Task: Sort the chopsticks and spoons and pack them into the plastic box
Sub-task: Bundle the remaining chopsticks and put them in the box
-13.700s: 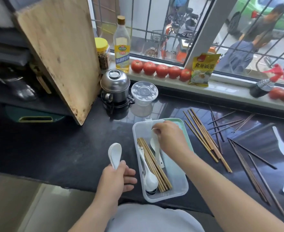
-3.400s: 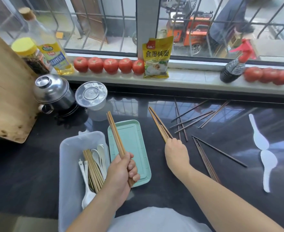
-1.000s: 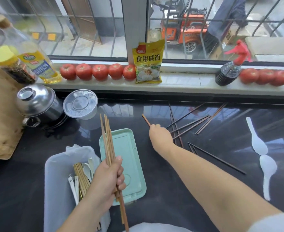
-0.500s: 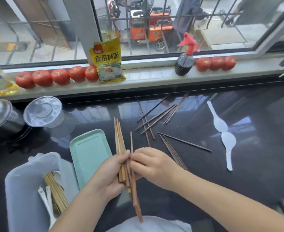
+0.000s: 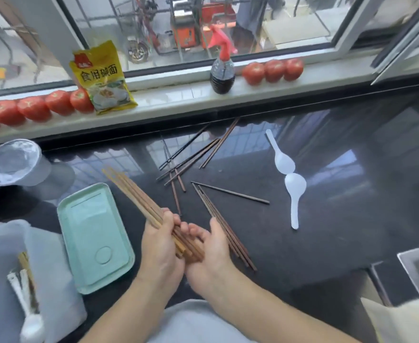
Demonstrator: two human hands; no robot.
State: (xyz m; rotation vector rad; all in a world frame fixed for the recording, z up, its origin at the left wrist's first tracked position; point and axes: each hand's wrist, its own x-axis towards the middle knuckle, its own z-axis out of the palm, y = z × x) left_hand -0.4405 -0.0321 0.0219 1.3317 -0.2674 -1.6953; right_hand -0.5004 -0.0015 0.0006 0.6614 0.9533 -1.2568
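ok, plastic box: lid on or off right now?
Off. The green lid lies flat on the counter beside the plastic box, whose open top shows chopsticks and a white spoon inside.

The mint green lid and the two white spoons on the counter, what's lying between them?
In the head view, between the mint green lid and the white spoons lie loose dark chopsticks on the black counter, plus both hands holding a light bundle.
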